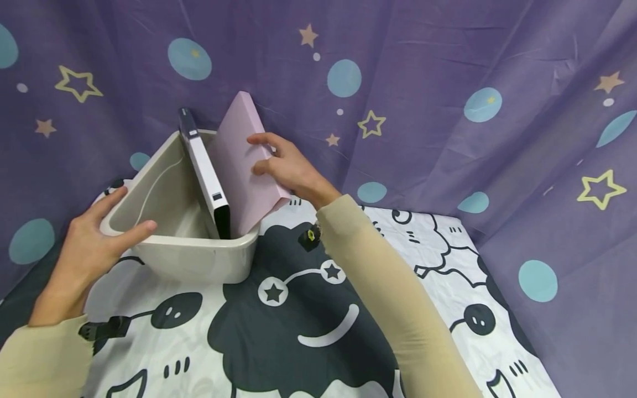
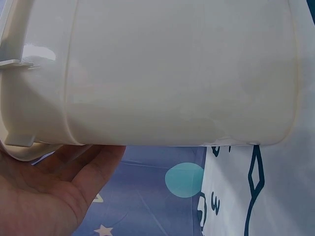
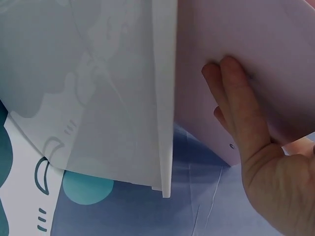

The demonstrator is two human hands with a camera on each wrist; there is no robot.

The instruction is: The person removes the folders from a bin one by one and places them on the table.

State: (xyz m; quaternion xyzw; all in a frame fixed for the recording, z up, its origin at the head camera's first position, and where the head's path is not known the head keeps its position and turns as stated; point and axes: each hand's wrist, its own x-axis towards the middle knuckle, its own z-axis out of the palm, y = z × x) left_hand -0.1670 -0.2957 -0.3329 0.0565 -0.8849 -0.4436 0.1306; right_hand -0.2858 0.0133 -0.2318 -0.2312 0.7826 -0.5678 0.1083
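Observation:
A light grey plastic bin (image 1: 194, 258) stands on the patterned cloth at left. My left hand (image 1: 93, 243) holds its left rim, thumb over the edge and fingers outside; the left wrist view shows that hand (image 2: 54, 191) against the bin wall (image 2: 172, 73). A pink binder (image 1: 236, 160) leans inside the bin's right side, its upper part above the rim. My right hand (image 1: 293, 168) grips its spine edge. In the right wrist view, straight fingers (image 3: 241, 93) lie along the pink cover. Left of it, a slim black-and-white item (image 1: 206, 174), perhaps another binder, stands slanted.
A purple curtain (image 1: 423, 50) with stars and ovals hangs right behind the bin. The cloth (image 1: 308, 309) with black-and-white cartoon sheep covers the surface in front and to the right. The bin's left half shows its bare inner floor.

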